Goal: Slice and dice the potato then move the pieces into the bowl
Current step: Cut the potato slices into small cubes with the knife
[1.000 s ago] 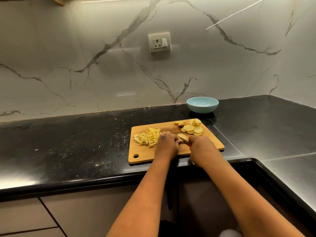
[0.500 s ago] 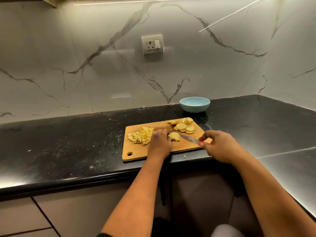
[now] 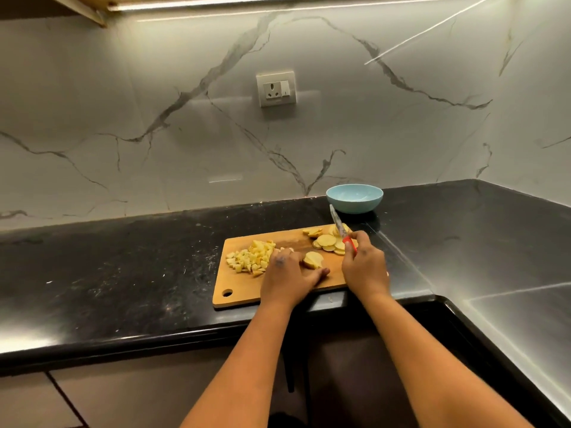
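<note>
The potato sits in three lots on the wooden cutting board [image 3: 279, 293]. A heap of pale yellow diced cubes [image 3: 249, 257] lies toward the board's left side. A spread of round slices [image 3: 327, 241] overlaps at the far right corner. Between them, a small stack of slices [image 3: 313, 260] lies just by the left hand [image 3: 289, 278].

That left hand rests flat on the board, fingers fairly straight, thumb stretched toward the stack; the fingertips reach the edge of the diced heap. The right hand [image 3: 364, 267] is curled round the red handle of a knife [image 3: 341, 230], whose blade points up and away, tilted over the round slices toward the bowl. The two hands are apart, with the stack between them.

The board lies near the front edge of the black countertop [image 3: 123, 273], its hanging hole at the near left corner. The counter runs wide to the left, and turns a corner on the right.

The light blue bowl [image 3: 354, 198] stands beyond the board's far right corner, close to the marble wall [image 3: 154, 118], which carries a socket plate [image 3: 276, 88].
</note>
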### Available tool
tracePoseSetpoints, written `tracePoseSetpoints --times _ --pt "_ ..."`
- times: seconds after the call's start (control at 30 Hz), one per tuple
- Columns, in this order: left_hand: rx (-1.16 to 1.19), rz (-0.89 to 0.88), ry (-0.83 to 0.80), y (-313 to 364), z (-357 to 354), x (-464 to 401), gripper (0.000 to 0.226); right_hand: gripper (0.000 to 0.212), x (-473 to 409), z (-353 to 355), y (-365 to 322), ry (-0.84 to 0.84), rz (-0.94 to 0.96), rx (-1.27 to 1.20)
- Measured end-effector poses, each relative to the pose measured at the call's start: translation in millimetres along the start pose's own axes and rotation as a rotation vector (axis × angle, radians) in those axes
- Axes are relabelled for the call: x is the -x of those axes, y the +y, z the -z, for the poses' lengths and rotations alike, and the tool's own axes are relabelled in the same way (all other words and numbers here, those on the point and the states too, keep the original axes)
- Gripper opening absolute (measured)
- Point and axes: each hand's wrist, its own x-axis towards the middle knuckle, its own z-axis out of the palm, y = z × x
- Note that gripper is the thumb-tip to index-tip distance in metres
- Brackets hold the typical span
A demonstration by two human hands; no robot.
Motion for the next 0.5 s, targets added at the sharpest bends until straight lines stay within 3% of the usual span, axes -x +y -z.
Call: tracePoseSetpoints --times 0.23,0.5 --pt "0.093 0.16 -0.012 8.1 -3.3 -9.4 0.056 0.021 -11.1 -5.1 12.0 0.02 -0.02 -0.025" --pt "0.171 0.208 -0.119 3.8 3.3 -21.2 0.044 0.021 -13.5 -7.2 16.8 0.014 0.029 0.006"
